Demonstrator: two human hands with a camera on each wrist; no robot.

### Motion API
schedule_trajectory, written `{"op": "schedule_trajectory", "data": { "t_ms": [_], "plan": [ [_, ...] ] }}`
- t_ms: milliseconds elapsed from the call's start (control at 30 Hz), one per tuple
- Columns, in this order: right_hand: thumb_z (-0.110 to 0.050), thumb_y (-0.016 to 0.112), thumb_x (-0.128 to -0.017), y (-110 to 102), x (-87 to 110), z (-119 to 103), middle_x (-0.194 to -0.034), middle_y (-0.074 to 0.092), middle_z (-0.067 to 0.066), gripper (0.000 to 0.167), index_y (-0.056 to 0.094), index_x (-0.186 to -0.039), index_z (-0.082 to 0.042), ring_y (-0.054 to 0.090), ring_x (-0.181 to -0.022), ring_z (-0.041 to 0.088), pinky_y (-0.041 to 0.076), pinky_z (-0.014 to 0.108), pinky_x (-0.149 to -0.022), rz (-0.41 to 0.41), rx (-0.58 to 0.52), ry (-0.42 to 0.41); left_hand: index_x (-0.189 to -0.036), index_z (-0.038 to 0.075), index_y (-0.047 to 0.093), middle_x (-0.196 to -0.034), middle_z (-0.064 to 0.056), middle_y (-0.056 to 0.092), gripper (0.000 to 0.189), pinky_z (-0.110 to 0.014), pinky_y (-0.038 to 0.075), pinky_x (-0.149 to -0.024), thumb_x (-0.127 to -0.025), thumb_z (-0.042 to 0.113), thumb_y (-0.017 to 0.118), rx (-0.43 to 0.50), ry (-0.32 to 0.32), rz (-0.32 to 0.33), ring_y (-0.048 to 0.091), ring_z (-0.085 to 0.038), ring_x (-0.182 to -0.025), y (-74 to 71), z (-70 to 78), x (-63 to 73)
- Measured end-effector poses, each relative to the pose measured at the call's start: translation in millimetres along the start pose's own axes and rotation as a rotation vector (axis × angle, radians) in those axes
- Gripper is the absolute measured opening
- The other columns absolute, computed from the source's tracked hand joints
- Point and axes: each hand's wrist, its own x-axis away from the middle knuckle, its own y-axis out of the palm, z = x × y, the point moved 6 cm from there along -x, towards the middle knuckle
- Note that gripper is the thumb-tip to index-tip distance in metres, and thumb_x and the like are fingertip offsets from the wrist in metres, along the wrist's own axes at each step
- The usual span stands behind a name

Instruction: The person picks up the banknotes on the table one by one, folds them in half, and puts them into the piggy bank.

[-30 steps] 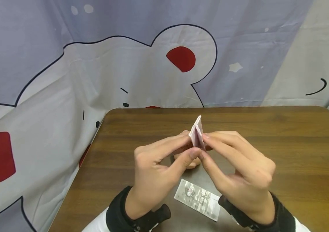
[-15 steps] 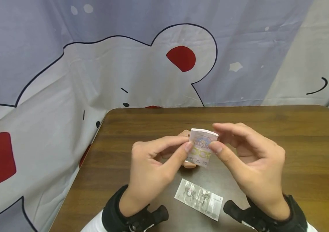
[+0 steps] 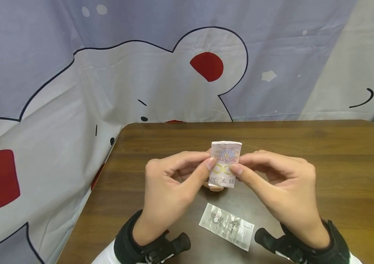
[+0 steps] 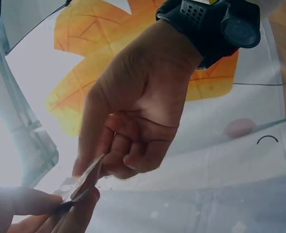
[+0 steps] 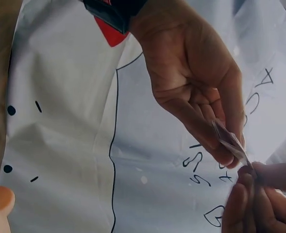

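Observation:
My left hand pinches the left edge of a small folded banknote, thumb in front and fingers behind. The note is pale pink with a blue-and-orange print, yellow rings and dark characters along its lower edge. On its other edge, my right hand pinches it the same way. The note stands upright above the table, facing the head camera. In the right wrist view, the note shows nearly edge-on between both hands. A grey-green printed slip, like a banknote, lies flat on the table below the hands.
The brown wooden table has its far edge against a white and lilac cloth with cartoon prints. A tan rounded object sits behind the hands, mostly hidden. Black wrist cameras jut out over the table.
The folded note has turned from edge-on to facing the head camera. The right hand parted its thumb and fingers at the note's right side, then took hold there again.

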Motion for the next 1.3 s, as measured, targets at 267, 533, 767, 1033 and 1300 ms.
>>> {"op": "schedule_trajectory", "data": {
  "t_ms": [267, 533, 767, 1033, 1300],
  "plan": [
    [0.023, 0.073, -0.069, 1.6, 0.9, -4.0, -0.076, 0.070, 0.017, 0.018, 0.071, -0.083, 0.012, 0.064, -0.070, 0.018, 0.053, 0.019, -0.067, 0.037, 0.067, -0.137, -0.092, -0.009, 0.073, -0.090, -0.018, 0.073, 0.008, -0.035, 0.060, -0.064, -0.085, -0.006, 0.071, 0.014, -0.005, -0.004, 0.073, -0.022, -0.076, -0.8, 1.1, 0.1],
    [0.023, 0.072, -0.071, 3.1, -1.6, -4.6, -0.077, 0.070, 0.020, 0.017, 0.070, -0.085, 0.014, 0.067, -0.069, 0.019, 0.056, 0.022, -0.068, 0.060, 0.051, -0.114, -0.091, -0.008, 0.073, -0.086, -0.017, 0.074, 0.008, -0.034, 0.060, -0.062, -0.084, -0.005, 0.072, -0.010, 0.010, 0.018, 0.073, -0.021, -0.074, -1.5, 0.4, 0.5],
    [0.016, 0.078, -0.067, 8.1, 6.2, -13.2, -0.069, 0.069, 0.019, 0.009, 0.071, -0.072, 0.014, 0.065, -0.062, 0.024, 0.053, 0.024, -0.064, 0.180, 0.215, -0.527, -0.087, -0.009, 0.074, -0.087, -0.018, 0.074, 0.008, -0.028, 0.059, -0.065, -0.079, -0.009, 0.075, -0.134, 0.247, 0.045, 0.073, -0.021, -0.080, 7.6, 14.4, 3.4],
    [0.007, 0.072, -0.081, 23.9, 7.6, -16.6, -0.080, 0.068, 0.021, 0.009, 0.073, -0.086, 0.013, 0.063, -0.072, 0.026, 0.052, 0.025, -0.066, 0.081, 0.316, -0.579, -0.094, -0.012, 0.072, -0.093, -0.019, 0.073, 0.015, -0.034, 0.060, -0.072, -0.080, -0.010, 0.074, -0.067, 0.216, 0.016, 0.073, -0.024, -0.086, 8.7, 11.5, 1.3],
    [0.016, 0.070, -0.077, 19.3, -2.2, -11.6, -0.088, 0.067, 0.023, 0.021, 0.066, -0.097, 0.019, 0.064, -0.080, 0.021, 0.055, 0.024, -0.074, -0.005, 0.099, -0.276, -0.093, -0.009, 0.073, -0.089, -0.017, 0.074, 0.011, -0.035, 0.060, -0.067, -0.082, -0.006, 0.074, -0.024, 0.031, 0.023, 0.072, -0.022, -0.077, 0.6, -5.4, -1.0]
  ]
}}
